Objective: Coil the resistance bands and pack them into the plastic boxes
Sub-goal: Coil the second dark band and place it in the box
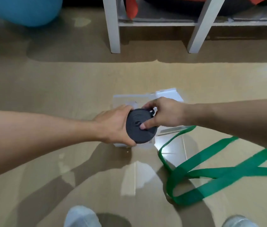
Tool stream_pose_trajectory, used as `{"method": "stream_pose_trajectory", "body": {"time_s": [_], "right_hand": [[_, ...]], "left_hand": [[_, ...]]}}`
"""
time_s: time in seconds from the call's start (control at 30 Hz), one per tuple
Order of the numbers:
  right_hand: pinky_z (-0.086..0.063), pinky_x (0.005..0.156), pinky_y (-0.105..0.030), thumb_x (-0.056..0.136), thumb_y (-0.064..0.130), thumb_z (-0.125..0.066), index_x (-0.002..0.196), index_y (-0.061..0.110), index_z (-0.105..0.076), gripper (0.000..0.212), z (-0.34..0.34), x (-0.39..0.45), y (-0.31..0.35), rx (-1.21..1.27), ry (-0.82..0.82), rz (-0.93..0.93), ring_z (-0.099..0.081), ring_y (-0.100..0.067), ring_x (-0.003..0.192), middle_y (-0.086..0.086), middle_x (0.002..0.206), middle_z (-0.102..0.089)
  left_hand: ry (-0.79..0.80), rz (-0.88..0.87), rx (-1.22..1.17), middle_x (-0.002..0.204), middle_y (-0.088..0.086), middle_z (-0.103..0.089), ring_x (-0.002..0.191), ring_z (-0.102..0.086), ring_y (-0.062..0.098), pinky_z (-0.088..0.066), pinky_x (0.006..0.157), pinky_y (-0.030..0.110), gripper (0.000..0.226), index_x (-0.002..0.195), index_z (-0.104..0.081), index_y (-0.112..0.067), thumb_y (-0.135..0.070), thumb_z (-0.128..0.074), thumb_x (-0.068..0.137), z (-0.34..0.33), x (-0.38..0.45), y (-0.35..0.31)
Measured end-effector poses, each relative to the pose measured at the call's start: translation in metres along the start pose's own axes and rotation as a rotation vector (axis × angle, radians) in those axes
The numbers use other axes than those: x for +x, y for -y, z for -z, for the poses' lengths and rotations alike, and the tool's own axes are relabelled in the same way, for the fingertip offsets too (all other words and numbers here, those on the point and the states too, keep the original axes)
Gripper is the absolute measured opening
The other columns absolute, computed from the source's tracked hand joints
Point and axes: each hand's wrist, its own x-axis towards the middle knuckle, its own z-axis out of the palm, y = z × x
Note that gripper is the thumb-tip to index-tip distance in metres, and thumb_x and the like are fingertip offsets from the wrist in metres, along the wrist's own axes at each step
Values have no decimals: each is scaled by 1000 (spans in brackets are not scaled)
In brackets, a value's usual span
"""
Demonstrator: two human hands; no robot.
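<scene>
A black resistance band (pixel 137 128) is wound into a tight flat coil, held over a clear plastic box (pixel 124 99) on the floor. My left hand (pixel 113 125) grips the coil's left rim, thumb below and fingers above. My right hand (pixel 163 112) holds its right side, thumb pressing on the coil's middle. A long green resistance band (pixel 211 172) lies loose and uncoiled on the floor to the right. The box is mostly hidden behind the coil and hands.
A white rack (pixel 113 30) with slanted legs stands at the back, holding red and yellow things. A blue exercise ball (pixel 24 10) sits at the back left. My two feet in white socks (pixel 82 217) are at the bottom edge. The floor is glossy beige tile.
</scene>
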Motion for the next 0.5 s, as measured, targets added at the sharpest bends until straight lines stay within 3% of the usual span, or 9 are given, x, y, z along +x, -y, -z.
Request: {"method": "stream_pose_trajectory", "body": {"time_s": [0.07,0.17,0.3,0.43,0.5], "right_hand": [[-53,83,-21,67,40,-92,127,23,-61,70,-20,15,-14,-87,105,42,-65,-10,96,9,112,-67],[-44,104,-30,57,39,-97,149,19,-33,114,-52,34,-32,-166,235,75,-53,-19,118,1,129,-51],[-46,95,-31,56,45,-93,137,25,-41,98,-73,52,-47,-233,119,144,-52,-18,110,3,119,-47],[-50,90,-34,55,62,-80,134,27,-45,94,-71,61,-48,-398,-25,226,-59,-19,101,5,129,-46],[-49,86,-32,56,63,-81,136,26,-46,95,-71,65,-48,-430,-24,224,-53,-16,90,3,135,-40]], "left_hand": [[26,1,-9,108,-17,-57,94,-64,15,-57,77,40,82,117,-47,-40,-60,-83,46,-24,9,18],[28,-24,-29,112,-20,-58,98,-62,12,-56,78,36,83,122,-48,-43,-55,-84,49,-48,17,37],[-20,-45,-27,109,-17,-61,97,-61,12,-50,76,31,81,122,-51,-42,-55,-84,49,-58,27,53],[-40,-32,-9,100,-16,-58,92,-58,15,-39,70,29,72,112,-50,-39,-59,-79,48,-65,35,64],[-66,-55,65,98,-15,-54,95,-53,17,-36,74,30,74,112,-50,-39,-64,-75,47,-67,40,69]]}}
